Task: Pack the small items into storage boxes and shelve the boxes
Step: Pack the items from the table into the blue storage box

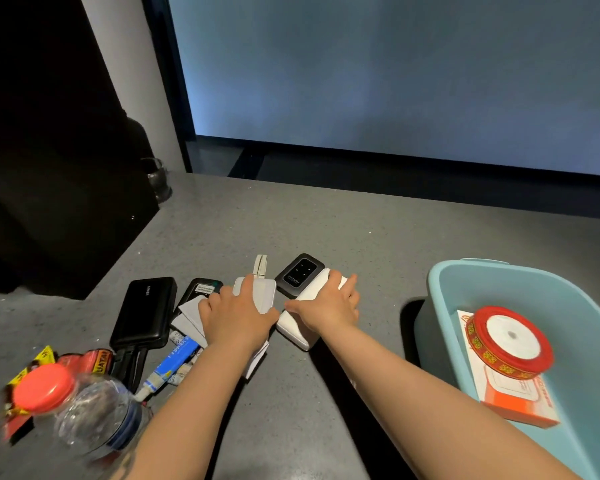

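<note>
On the grey counter point(361, 230), the left hand point(238, 315) lies over a flat grey rectangular device point(262, 294), fingers curled around it, while the right hand point(329, 303) grips a white oblong case point(293, 327) from above. Best to close both grips firmly, lift straight up clear of the black pocket router point(297, 273), then carry them right into the light-blue plastic storage box point(440, 289).
</note>
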The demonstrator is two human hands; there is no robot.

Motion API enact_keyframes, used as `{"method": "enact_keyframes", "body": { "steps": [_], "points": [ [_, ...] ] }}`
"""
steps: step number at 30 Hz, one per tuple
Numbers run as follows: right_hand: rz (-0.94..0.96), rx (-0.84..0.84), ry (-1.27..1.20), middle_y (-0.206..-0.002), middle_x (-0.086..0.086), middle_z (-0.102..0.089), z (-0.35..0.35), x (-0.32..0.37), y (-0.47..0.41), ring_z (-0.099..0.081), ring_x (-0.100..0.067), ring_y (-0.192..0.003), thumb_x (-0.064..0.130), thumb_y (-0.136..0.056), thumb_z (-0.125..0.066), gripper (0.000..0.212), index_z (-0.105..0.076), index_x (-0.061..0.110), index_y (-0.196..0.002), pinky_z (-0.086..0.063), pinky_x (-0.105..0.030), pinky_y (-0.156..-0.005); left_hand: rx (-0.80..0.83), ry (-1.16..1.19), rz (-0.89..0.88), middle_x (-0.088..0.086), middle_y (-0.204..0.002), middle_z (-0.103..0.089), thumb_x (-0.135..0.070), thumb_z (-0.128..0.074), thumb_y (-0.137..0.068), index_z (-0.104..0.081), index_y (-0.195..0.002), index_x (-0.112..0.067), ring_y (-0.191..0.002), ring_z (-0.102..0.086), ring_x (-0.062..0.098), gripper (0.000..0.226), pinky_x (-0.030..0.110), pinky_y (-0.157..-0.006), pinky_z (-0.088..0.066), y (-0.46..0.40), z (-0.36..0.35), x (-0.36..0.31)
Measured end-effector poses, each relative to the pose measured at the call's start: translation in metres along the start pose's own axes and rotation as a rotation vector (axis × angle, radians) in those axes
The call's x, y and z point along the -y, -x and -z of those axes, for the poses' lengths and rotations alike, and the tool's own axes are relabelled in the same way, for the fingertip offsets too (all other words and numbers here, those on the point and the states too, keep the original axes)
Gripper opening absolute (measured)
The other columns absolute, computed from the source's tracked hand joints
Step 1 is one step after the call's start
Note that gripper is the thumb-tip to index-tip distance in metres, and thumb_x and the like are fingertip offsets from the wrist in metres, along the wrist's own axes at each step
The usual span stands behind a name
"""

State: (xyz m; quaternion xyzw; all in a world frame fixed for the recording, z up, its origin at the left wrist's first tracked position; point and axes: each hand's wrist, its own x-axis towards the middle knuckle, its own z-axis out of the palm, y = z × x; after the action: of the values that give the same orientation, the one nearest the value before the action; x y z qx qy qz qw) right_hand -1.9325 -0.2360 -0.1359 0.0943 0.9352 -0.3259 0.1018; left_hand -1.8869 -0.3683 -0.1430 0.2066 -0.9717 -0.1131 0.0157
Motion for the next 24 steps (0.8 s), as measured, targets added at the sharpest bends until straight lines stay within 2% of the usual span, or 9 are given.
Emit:
{"method": "enact_keyframes", "body": {
  "steps": [4,8,11,13,15,19,24],
  "points": [
    [-0.012,0.092,0.016,-0.160,-0.006,0.018,0.001,0.000,-0.002,0.001,-0.034,-0.146,0.035,-0.066,-0.077,0.105,-0.012,0.022,-0.148,-0.026,-0.043,-0.115,0.008,-0.025,-0.022,0.009,-0.125,-0.049,-0.060,-0.051,-0.072,-0.024,-0.142,-0.036,-0.117,-0.042,0.029,0.078,0.038,-0.095,-0.024,0.000,-0.001,0.002],
    [0.015,0.093,0.120,-0.160,-0.002,0.018,0.000,-0.005,0.003,-0.008,-0.033,-0.144,0.032,-0.068,-0.075,0.108,-0.006,0.025,-0.151,-0.027,-0.041,-0.113,0.015,-0.035,-0.001,0.009,-0.124,-0.050,-0.066,-0.055,-0.063,-0.030,-0.138,-0.027,-0.117,-0.044,0.029,0.089,0.039,-0.096,-0.026,-0.002,-0.003,0.005],
    [0.039,0.040,0.187,-0.158,-0.005,0.002,0.002,-0.009,0.005,-0.017,-0.029,-0.137,0.028,-0.066,-0.070,0.098,-0.014,0.029,-0.147,-0.029,-0.036,-0.105,-0.007,-0.058,0.043,0.006,-0.120,-0.052,-0.074,-0.057,-0.058,-0.043,-0.127,-0.018,-0.114,-0.046,0.025,0.090,0.037,-0.093,-0.028,-0.001,-0.004,0.007],
    [0.021,-0.025,0.201,-0.145,-0.006,-0.019,0.003,-0.015,0.006,-0.024,-0.025,-0.130,0.033,-0.063,-0.073,0.094,-0.021,0.029,-0.141,-0.031,-0.036,-0.099,-0.023,-0.047,0.063,0.004,-0.115,-0.053,-0.078,-0.057,-0.054,-0.049,-0.119,-0.017,-0.111,-0.048,0.023,0.090,0.036,-0.092,-0.029,0.000,-0.005,0.007],
    [-0.016,-0.087,0.199,-0.132,-0.005,-0.031,0.005,-0.021,0.008,-0.031,-0.024,-0.125,0.045,-0.059,-0.079,0.095,-0.025,0.023,-0.134,-0.034,-0.037,-0.095,-0.053,-0.005,0.072,0.003,-0.107,-0.055,-0.075,-0.059,-0.051,-0.054,-0.111,-0.019,-0.105,-0.050,0.023,0.082,0.036,-0.089,-0.029,0.002,-0.006,0.006],
    [-0.009,-0.139,0.181,-0.128,-0.008,-0.038,0.005,-0.020,0.011,-0.035,-0.026,-0.122,0.045,-0.063,-0.079,0.085,-0.032,0.013,-0.127,-0.040,-0.037,-0.091,-0.099,0.089,0.068,-0.001,-0.095,-0.056,-0.065,-0.061,-0.050,-0.059,-0.101,-0.028,-0.096,-0.051,0.020,0.064,0.036,-0.085,-0.030,0.009,-0.004,0.006],
    [-0.103,-0.067,0.086,-0.133,-0.009,-0.036,0.019,-0.019,0.019,-0.031,-0.026,-0.127,0.042,-0.071,-0.076,0.082,-0.031,0.013,-0.133,-0.039,-0.044,-0.093,-0.224,0.349,0.025,-0.008,-0.081,-0.049,-0.057,-0.068,-0.050,-0.057,-0.097,-0.036,-0.083,-0.045,0.014,0.052,0.034,-0.081,-0.027,0.023,0.012,0.001]
  ]
}}
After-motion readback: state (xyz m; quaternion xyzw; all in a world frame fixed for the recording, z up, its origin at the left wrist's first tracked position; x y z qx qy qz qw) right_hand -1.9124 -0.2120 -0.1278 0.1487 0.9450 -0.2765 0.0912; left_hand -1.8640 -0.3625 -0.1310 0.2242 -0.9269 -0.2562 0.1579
